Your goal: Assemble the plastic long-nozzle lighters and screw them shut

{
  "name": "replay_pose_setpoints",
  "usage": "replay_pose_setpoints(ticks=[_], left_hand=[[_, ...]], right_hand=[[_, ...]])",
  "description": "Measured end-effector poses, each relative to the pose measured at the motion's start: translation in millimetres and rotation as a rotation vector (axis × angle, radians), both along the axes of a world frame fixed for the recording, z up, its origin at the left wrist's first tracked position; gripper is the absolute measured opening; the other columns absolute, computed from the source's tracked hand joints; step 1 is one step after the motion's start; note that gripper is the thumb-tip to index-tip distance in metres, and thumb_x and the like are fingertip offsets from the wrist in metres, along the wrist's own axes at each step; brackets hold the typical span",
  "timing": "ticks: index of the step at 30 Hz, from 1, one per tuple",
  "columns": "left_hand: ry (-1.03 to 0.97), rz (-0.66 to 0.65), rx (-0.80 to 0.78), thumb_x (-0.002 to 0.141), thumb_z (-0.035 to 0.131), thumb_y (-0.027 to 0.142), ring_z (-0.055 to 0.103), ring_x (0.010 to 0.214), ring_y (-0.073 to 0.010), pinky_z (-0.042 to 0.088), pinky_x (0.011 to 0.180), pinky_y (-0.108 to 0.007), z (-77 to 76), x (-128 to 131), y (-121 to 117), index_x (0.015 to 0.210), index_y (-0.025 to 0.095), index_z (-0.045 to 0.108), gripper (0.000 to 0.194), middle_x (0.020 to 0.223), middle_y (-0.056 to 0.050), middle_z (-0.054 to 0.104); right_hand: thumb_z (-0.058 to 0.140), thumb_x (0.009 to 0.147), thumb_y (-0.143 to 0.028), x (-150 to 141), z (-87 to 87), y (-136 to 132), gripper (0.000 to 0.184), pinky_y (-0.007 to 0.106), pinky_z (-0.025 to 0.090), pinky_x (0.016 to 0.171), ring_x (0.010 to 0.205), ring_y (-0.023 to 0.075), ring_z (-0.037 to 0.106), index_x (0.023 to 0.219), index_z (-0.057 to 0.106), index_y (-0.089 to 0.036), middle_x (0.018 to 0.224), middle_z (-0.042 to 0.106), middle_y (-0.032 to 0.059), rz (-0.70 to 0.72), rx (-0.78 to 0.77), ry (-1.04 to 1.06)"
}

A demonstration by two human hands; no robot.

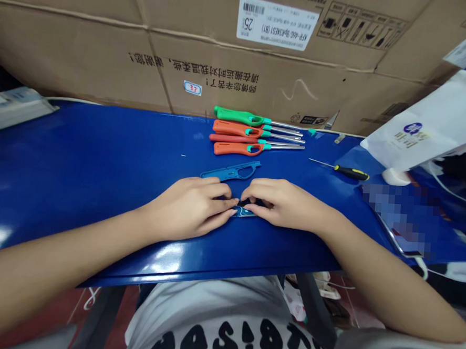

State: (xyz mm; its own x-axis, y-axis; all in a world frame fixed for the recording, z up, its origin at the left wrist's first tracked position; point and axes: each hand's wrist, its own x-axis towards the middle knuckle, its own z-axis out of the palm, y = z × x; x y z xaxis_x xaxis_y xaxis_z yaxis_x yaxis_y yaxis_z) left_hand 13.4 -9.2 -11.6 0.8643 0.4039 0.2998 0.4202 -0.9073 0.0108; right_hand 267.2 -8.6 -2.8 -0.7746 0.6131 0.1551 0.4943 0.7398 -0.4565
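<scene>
Low on the blue tabletop lies a blue lighter casing half [243, 212], with a pale curved wire and a small dark part on it. My left hand [199, 204] grips its left end, fingers closed together. From the other side my right hand [284, 204] pinches at the casing with thumb and fingertips, which cover most of the piece. Just beyond my fingers rests a second blue casing half [233, 171] with a trigger loop, touched by neither hand. Farther back, several assembled lighters lie side by side, a green lighter [238, 116] and orange lighters [234, 149] with metal tubes.
A screwdriver [351, 173] with a black-and-yellow handle lies to the right, near a phone [399, 221] with a white cable. A large cardboard box [107, 40] stands along the back of the table [78, 175]. A white paper bag [429, 123] leans at the right.
</scene>
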Motion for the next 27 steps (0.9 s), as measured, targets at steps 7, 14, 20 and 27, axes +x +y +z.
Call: replay_pose_setpoints(ticks=[7,14,20,27], left_hand=[[0.121,-0.021,0.203,0.104,0.049,0.033,0.064,0.081,-0.0212,0.047,0.063,-0.036,1.4,3.3,-9.9,0.122,0.013,0.071,0.034,0.091,-0.005,0.069],[0.068,-0.036,0.208,0.105,0.049,0.034,0.064,0.083,-0.0195,0.048,0.065,-0.034,-3.5,0.7,-7.2,0.123,0.014,0.069,0.033,0.096,-0.005,0.071],[0.077,-0.002,0.165,0.107,0.046,0.034,0.065,0.087,-0.0205,0.050,0.068,-0.034,-4.5,0.4,-7.3,0.126,0.017,0.068,0.033,0.103,-0.005,0.071],[0.052,0.012,0.084,0.106,0.048,0.034,0.066,0.092,-0.0203,0.052,0.074,-0.033,-4.2,-0.2,-5.4,0.125,0.019,0.068,0.031,0.109,-0.005,0.072]], right_hand=[[0.060,0.096,-0.021,3.4,3.8,1.4,0.009,0.022,0.039,0.061,0.065,0.0094,0.051,0.091,0.066,-0.017,0.079,0.060,-0.0007,-0.057,-0.078,0.068],[0.068,0.089,-0.017,7.8,9.3,2.8,0.003,0.023,0.039,0.064,0.067,0.0100,0.053,0.087,0.066,-0.015,0.077,0.059,-0.0006,-0.023,-0.086,-0.023],[0.058,0.097,-0.019,8.2,4.3,4.9,0.009,0.025,0.042,0.069,0.077,0.0135,0.058,0.093,0.066,-0.016,0.089,0.065,0.0032,-0.004,-0.063,-0.056],[0.054,0.100,-0.021,6.7,0.0,5.6,0.012,0.026,0.043,0.073,0.081,0.0147,0.060,0.094,0.064,-0.018,0.091,0.065,0.0037,0.010,-0.002,-0.071]])
